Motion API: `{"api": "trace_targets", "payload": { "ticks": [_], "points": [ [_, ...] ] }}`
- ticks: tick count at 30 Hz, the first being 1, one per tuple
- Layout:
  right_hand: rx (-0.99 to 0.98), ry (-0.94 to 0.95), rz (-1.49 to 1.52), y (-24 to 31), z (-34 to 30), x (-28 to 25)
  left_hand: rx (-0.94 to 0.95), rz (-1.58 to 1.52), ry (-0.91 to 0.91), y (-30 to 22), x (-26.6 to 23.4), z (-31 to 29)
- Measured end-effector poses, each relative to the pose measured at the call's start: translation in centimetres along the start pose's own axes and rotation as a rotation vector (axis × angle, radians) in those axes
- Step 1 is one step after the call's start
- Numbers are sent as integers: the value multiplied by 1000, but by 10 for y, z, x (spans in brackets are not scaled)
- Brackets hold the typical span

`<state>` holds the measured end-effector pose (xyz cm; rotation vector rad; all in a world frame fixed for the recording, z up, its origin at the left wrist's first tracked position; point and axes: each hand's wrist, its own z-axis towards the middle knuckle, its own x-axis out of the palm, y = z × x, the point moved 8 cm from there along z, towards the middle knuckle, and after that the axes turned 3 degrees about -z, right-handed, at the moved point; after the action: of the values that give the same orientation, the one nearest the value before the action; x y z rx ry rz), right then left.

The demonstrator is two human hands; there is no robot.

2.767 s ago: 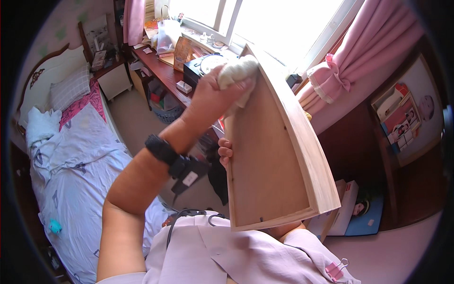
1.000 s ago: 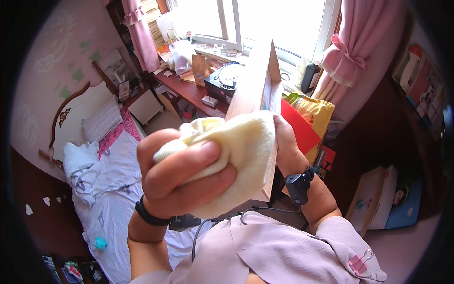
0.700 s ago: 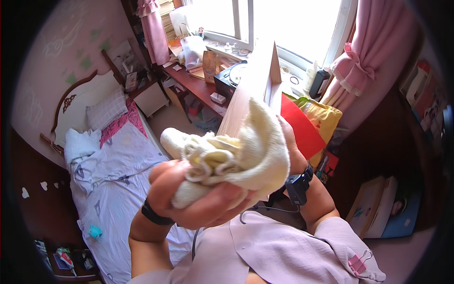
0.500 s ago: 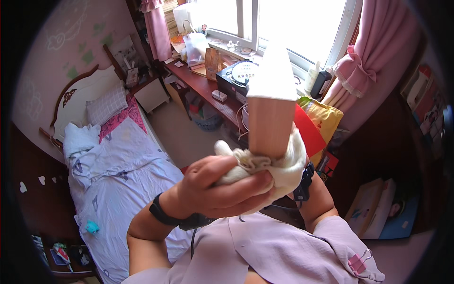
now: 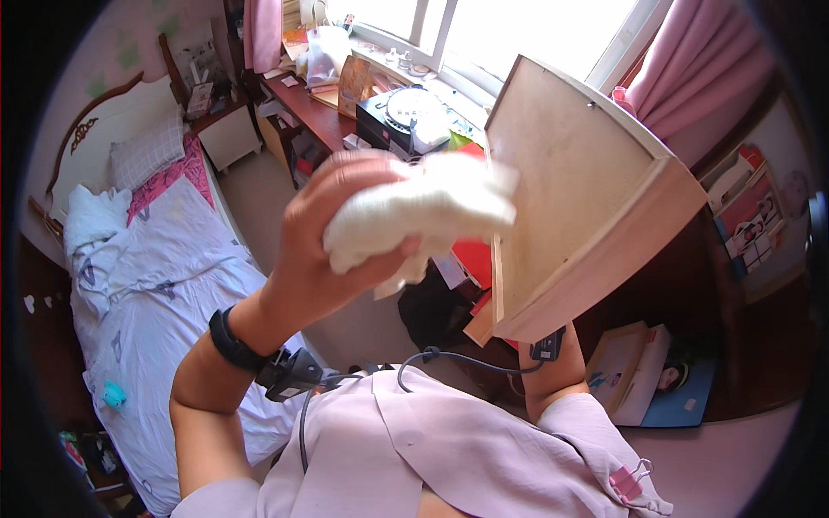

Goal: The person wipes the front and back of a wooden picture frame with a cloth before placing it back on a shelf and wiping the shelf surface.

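Note:
My left hand (image 5: 304, 226) is closed around a bunched white cloth (image 5: 414, 211), which is smeared by motion. The cloth's right end reaches the near left edge of a pale wooden drawer (image 5: 570, 181), but whether they touch I cannot tell. The drawer hangs tilted in the air at the right, its broad flat panel facing me and one deep side toward the lower right. My right forearm rises to the drawer's lower edge. The right hand itself is hidden behind the drawer, which it appears to hold up.
A bed (image 5: 186, 285) with pale sheets stands at the left. Along the window runs a dark red desk (image 5: 315, 112) crowded with a black box (image 5: 384, 125), bags and papers. Flat boards (image 5: 648, 371) lean at the lower right. A cable (image 5: 471, 364) crosses before my chest.
The drawer has swung from end-on to showing its broad panel, moving right. My left hand has moved up and left with the cloth, off the drawer's end. The view has shifted rightward.

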<state>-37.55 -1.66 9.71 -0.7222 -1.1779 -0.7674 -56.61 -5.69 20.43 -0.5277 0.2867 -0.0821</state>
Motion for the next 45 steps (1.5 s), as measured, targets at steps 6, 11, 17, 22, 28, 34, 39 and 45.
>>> {"api": "trace_targets", "payload": {
  "ticks": [6, 11, 17, 22, 28, 34, 39, 45],
  "points": [
    [29, 59, -40, -8, -5, 15, 189, -208, 298, -21, 69, -21],
    [27, 35, -138, -11, -12, 19, -387, -185, 291, 76, 74, -68],
    [235, -48, -300, -49, -18, 9, -1022, -825, -298, 207, 30, -96],
    [438, -49, -265, -77, -19, -11, -1169, -1470, -343, 227, 71, -80],
    [485, -127, -348, -92, -14, -34, -859, -1677, -201, 193, 85, -54],
    [483, -182, -419, -100, -11, -55, -835, -1844, -257, 179, 98, -60],
    [448, -179, -476, -100, -4, -68, -767, -1489, -532, 189, 63, -53],
    [256, -260, -816, -68, -17, -62, -708, -1509, -785, 216, 21, -49]
  ]
}}
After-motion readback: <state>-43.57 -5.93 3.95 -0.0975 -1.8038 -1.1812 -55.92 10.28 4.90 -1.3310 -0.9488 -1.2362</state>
